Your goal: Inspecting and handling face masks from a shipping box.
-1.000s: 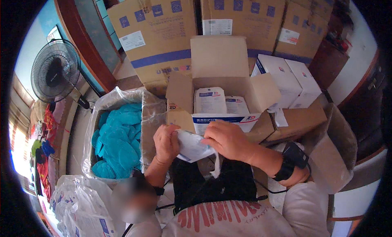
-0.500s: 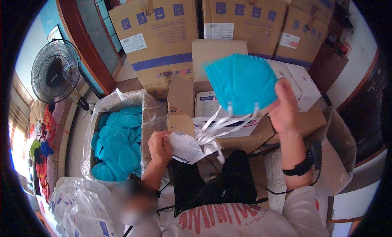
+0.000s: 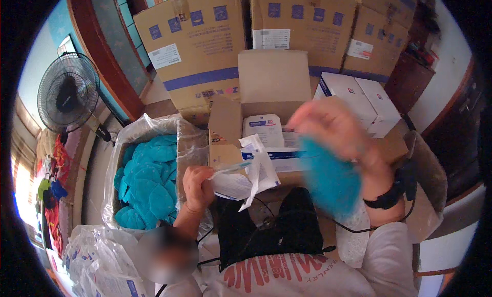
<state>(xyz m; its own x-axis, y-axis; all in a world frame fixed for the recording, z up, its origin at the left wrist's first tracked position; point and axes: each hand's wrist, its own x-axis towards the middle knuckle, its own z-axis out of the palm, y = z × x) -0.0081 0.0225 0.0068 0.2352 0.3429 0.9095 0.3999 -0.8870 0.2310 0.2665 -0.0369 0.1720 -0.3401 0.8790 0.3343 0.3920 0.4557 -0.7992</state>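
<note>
My left hand (image 3: pixel 197 188) is closed on a torn white paper wrapper (image 3: pixel 264 169), whose ripped strips stick out over my lap. To its right, my right hand (image 3: pixel 333 124) is blurred by motion. A teal folded face mask (image 3: pixel 330 180) hangs just below it, smeared too, and seems held by its upper end; the fingers do not show sharply. Behind both hands is an open white box (image 3: pixel 288 165) with flat white packets (image 3: pixel 265 129) in it.
Many teal masks (image 3: pixel 148 182) fill a plastic-lined carton (image 3: pixel 197 143) on the left. Clear bags with discarded wrappers (image 3: pixel 105 261) lie near left. Large cartons (image 3: pixel 205 51) stand behind, white boxes (image 3: pixel 359 100) at right, a black fan (image 3: pixel 68 94) at far left.
My right hand has turned over and moved up and left, and the mask swung from upright above the box to hanging lower right. The wrapper and straps have come apart. My left hand stays about put.
</note>
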